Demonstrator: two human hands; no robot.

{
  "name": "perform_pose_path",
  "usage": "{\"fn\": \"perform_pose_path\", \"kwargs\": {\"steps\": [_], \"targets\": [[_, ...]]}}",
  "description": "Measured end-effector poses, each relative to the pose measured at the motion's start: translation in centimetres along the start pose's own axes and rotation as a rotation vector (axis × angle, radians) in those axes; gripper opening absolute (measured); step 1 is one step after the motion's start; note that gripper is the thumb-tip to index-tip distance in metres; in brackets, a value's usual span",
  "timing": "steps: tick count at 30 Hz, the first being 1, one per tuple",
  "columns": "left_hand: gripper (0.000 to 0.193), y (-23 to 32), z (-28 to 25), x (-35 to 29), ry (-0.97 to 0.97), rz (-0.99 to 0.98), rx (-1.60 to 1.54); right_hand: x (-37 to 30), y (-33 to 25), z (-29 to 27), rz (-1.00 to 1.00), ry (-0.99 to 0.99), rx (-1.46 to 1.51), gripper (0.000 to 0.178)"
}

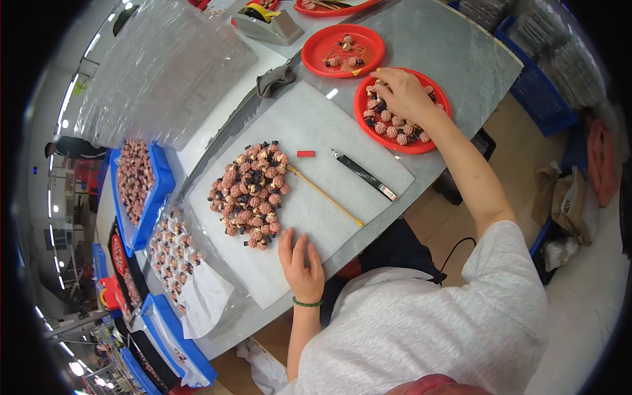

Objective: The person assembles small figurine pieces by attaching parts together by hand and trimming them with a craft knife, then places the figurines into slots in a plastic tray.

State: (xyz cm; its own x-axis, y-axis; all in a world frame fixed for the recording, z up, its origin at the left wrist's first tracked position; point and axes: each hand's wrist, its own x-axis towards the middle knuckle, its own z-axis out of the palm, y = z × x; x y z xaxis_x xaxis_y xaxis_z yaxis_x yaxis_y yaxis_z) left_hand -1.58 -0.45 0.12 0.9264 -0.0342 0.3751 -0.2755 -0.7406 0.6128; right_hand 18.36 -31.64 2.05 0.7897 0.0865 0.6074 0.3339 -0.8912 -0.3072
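Note:
On the white sheet (276, 263) lies a heap of small knobbly pinkish-brown pieces (247, 197) with dark and pale parts. My left hand (304, 266), a green cord bracelet at its wrist, rests at the heap's near edge, fingers stretched out and holding nothing. Farther right, my right hand (405, 95) reaches over a red plate (431, 146) of similar pieces (395, 125). Its fingers are apart with the tips among the pieces; the thumb is hidden. Between the hands lie a thin yellow stick (329, 198), a black pen-like tool (362, 173) and a small red strip (305, 154).
A second red plate (342, 47) holds a few pieces, with a tape dispenser (268, 25) beyond it. A grey cloth (275, 80) lies at the sheet's far corner. Blue trays (161, 172) and a bag of pieces (172, 253) line the left. Stacked clear plastic (158, 72) stands behind.

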Motion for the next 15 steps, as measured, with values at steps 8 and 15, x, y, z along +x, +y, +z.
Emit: {"fn": "perform_pose_path", "kwargs": {"steps": [8,15], "targets": [[0.019,0.0,-0.6,0.4,-0.019,0.031,0.021,1.2,1.5,-2.0,0.143,-0.056,0.164,0.024],[0.021,0.0,-1.0,0.6,-0.023,0.04,0.029,-1.2,-2.1,-3.7,0.356,0.085,0.204,0.016]]}}
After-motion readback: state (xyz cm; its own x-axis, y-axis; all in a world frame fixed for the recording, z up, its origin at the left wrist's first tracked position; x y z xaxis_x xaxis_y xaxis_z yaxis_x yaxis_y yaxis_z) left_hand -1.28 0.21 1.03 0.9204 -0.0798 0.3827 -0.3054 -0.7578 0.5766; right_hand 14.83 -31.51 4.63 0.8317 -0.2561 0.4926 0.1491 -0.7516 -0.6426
